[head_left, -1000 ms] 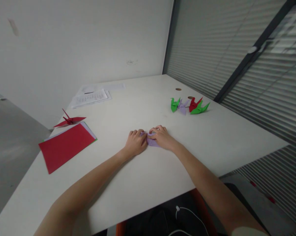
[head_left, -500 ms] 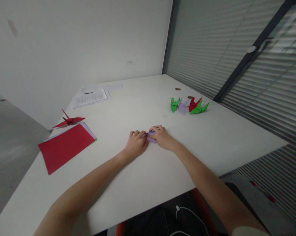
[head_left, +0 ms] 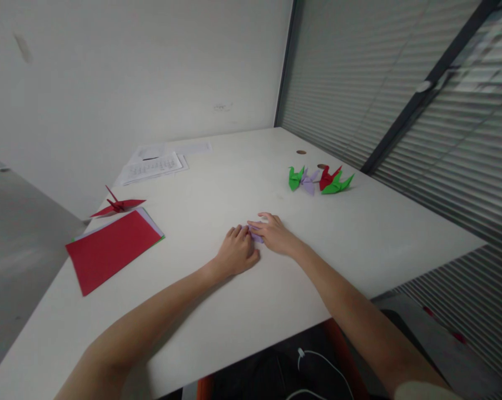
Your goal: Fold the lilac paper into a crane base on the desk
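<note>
Small folded purple paper (head_left: 257,239) lies flat on the white table (head_left: 234,316), just right of the frame's centre and a little below it, mostly hidden under the fingers. Left hand (head_left: 236,250) comes in from lower left, knuckles bent, fingers over the paper's left end; its thumb sticks out to the right, below the paper and apart from it. Right hand (head_left: 276,233) comes from lower right, fingers somewhat spread, at least one laid across the paper's upper part. Both hands touch it; whether either pinches it or only presses it down, cannot tell, the undersides being hidden. Handling, by judgement: next to no weight, thin, bends readily, probably stiffer where layers stack; apt to skid on the smooth top if unpinned, and easily torn or miscreased if tugged. Best hold: one end pinned under flat fingertips, the other taken lightly by its folded edge, not by a loose corner. Upper right of the frame: a green crane (head_left: 295,179), a purple crane (head_left: 309,183), a red crane (head_left: 326,179) and a second green crane (head_left: 339,185), close together. Left side: another red crane (head_left: 118,206) near a red sheet (head_left: 115,253) atop others. Upper left: written pages (head_left: 155,166).
</note>
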Tool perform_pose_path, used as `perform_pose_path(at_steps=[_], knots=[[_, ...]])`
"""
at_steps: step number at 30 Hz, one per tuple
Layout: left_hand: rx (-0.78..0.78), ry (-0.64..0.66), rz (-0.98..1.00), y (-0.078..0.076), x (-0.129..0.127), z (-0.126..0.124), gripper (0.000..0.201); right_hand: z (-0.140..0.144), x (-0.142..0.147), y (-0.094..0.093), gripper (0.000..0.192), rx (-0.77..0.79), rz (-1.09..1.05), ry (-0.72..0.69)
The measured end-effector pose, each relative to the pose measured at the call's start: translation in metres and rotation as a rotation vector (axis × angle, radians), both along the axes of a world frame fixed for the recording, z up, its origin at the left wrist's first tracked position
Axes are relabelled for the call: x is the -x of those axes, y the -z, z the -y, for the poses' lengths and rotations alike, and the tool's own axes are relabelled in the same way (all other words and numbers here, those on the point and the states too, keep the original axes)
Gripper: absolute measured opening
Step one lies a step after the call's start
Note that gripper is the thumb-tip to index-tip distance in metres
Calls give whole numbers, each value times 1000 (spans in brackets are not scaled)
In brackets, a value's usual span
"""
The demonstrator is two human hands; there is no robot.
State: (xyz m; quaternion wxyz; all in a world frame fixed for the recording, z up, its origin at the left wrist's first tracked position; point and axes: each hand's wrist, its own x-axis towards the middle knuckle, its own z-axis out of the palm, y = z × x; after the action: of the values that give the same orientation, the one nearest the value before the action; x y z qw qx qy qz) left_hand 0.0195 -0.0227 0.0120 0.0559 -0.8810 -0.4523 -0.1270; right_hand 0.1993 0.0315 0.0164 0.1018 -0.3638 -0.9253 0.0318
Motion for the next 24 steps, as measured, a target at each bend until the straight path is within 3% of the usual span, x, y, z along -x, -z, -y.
perform_pose_path(at_steps=[15,24], knots=[[-1,58,160,1,3,-6,40,-3,5,2,38,46,-30,47],[4,7,83,0,5,-12,39,-7,-1,-1,42,127,-56,81]])
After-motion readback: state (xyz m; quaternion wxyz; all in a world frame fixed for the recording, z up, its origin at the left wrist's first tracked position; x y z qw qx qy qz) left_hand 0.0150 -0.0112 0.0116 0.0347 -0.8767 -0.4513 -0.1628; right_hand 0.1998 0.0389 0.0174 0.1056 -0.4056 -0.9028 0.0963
